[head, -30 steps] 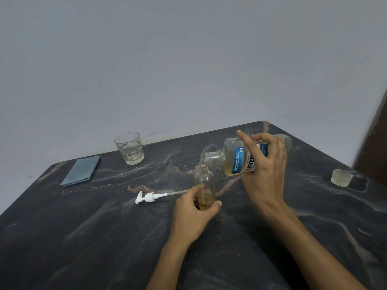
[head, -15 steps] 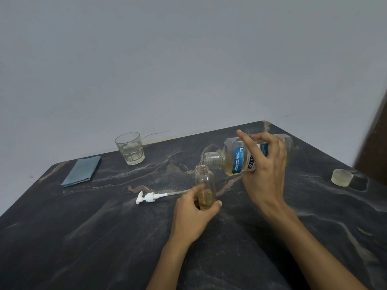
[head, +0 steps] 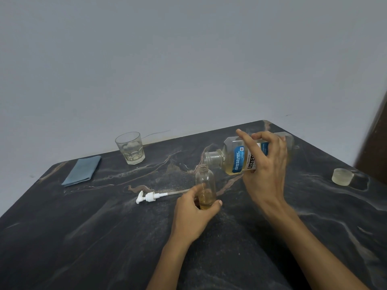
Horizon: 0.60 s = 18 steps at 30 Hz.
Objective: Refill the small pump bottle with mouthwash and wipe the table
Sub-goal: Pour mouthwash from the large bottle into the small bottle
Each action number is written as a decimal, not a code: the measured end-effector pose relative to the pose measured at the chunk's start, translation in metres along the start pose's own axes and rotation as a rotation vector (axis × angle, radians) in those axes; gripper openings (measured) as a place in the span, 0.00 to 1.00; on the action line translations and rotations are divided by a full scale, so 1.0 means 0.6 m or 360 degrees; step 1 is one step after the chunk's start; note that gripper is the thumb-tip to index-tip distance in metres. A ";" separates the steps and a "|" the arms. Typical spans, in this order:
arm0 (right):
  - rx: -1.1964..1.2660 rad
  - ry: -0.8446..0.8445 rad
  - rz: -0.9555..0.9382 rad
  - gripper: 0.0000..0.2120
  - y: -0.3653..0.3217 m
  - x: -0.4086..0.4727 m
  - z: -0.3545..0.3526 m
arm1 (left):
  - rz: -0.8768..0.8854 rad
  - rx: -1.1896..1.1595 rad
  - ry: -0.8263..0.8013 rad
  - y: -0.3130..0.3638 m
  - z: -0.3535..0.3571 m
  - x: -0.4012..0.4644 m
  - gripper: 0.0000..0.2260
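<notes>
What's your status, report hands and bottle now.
Left hand grips small clear pump bottle, partly filled. Right hand holds tilted clear mouthwash bottle over its mouth. White pump head lies alongside, clear of the pour.

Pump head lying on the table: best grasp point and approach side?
Pinch the white pump head at its ribbed collar from above, fingers across its width. It lies flat with the nozzle pointing left and the thin dip tube trailing right toward the left hand; the collar looks the thickest, stiffest part.

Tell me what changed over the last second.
Nothing visibly moved. The right hand still holds the mouthwash bottle tipped over the small bottle, which the left hand still grips. The pump, cloth and glass are unmoved.
</notes>
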State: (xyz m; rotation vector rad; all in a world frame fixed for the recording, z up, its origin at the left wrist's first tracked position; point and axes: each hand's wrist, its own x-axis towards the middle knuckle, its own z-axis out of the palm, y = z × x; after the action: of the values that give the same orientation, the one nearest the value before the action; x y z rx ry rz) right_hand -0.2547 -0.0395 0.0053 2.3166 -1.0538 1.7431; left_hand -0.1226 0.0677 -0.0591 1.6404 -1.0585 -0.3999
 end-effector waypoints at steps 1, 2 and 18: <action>0.0004 -0.0005 0.0002 0.43 0.000 0.001 -0.001 | 0.0001 0.0003 0.0000 0.000 0.000 0.000 0.34; 0.0006 -0.0009 0.0003 0.43 0.000 0.001 -0.001 | 0.0002 0.0009 -0.0001 0.000 0.000 0.000 0.33; -0.0001 -0.0015 -0.0034 0.45 0.000 0.003 -0.002 | 0.0004 0.0042 0.0014 -0.003 0.000 0.001 0.30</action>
State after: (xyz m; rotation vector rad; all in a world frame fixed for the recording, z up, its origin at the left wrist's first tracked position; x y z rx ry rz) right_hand -0.2556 -0.0401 0.0072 2.3291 -1.0265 1.7262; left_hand -0.1215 0.0670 -0.0607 1.6629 -1.0631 -0.3779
